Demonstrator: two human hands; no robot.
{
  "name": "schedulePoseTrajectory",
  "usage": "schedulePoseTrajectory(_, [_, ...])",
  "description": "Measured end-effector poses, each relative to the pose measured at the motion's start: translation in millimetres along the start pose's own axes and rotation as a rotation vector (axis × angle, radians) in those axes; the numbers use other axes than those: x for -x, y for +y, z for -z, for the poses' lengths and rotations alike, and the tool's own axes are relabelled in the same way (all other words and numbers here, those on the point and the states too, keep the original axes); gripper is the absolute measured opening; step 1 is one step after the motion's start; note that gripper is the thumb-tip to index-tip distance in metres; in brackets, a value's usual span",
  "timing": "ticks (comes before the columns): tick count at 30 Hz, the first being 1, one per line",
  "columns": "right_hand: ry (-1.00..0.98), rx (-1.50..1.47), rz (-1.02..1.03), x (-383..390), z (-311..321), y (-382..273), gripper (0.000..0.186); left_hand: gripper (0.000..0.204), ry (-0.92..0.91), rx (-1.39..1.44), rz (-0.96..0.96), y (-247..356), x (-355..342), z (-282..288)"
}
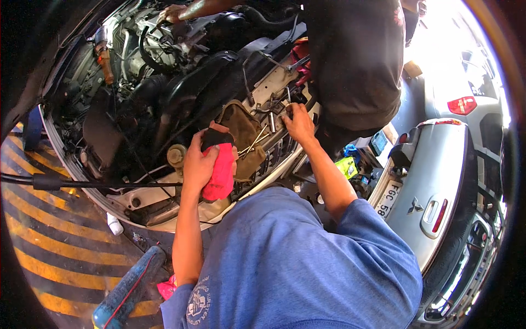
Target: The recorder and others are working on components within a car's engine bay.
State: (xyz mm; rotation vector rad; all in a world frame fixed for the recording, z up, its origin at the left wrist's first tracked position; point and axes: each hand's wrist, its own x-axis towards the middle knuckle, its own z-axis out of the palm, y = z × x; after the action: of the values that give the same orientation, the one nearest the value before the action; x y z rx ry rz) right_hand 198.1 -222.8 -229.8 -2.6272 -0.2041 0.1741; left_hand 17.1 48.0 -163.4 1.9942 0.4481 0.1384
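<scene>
My left hand (197,169) is closed round a bright red cloth (221,174) bunched with a dark, brownish piece whose kind I cannot make out. It is held over the front edge of the open engine bay (181,104). My right hand (299,125) reaches to the front panel, its fingers bent together beside a shiny metal socket (272,122) and other small tools. Whether those fingers hold anything is hidden. Between my hands lies a brown cloth (249,145) with thin metal rods (255,141) on it.
Another person in dark clothes (356,66) stands close at the right; a co-worker's hand (172,13) rests on the engine. A black prop rod (98,183) crosses at the left. A silver vehicle (433,186) is parked at right. A blue cylinder (129,285) lies on the striped floor (60,236).
</scene>
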Motion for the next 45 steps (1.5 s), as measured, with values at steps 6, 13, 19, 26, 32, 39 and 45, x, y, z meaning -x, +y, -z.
schedulePoseTrajectory(6, [-0.005, -0.182, 0.084, -13.5, -3.5, 21.2, 0.036, 0.042, 0.03, 0.196, 0.198, -10.5, 9.2, 2.4])
schedulePoseTrajectory(13, [-0.225, -0.662, 0.002, -16.9, 0.6, 47.5, 0.024, 0.04, -0.041, 0.276, 0.159, 2.6, 10.0, -4.0])
schedulePoseTrajectory(19, [-0.282, -0.831, 0.038, -14.7, 2.8, 44.9, 0.015, 0.035, -0.056, 0.271, 0.135, 8.9, 5.8, -9.3])
schedulePoseTrajectory(26, [-0.403, -0.837, -0.01, -9.3, 30.4, 12.9, 0.011, 0.034, -0.043, 0.3, 0.117, 10.8, 9.0, -8.5])
schedulePoseTrajectory(32, [-0.53, -0.88, 0.171, 47.7, 56.1, -66.9, 0.013, 0.039, -0.09, 0.095, -0.058, 44.1, 13.9, -11.1])
schedulePoseTrajectory(39, [-0.52, -0.972, 0.114, 71.6, 47.5, -122.2, 0.008, 0.026, -0.022, -0.15, -0.205, 70.6, 10.6, -13.6])
schedulePoseTrajectory(45, [-0.376, -1.033, 0.062, 60.4, 69.1, -124.4, 0.011, 0.025, 0.033, -0.087, -0.252, 36.0, 21.7, -8.9])
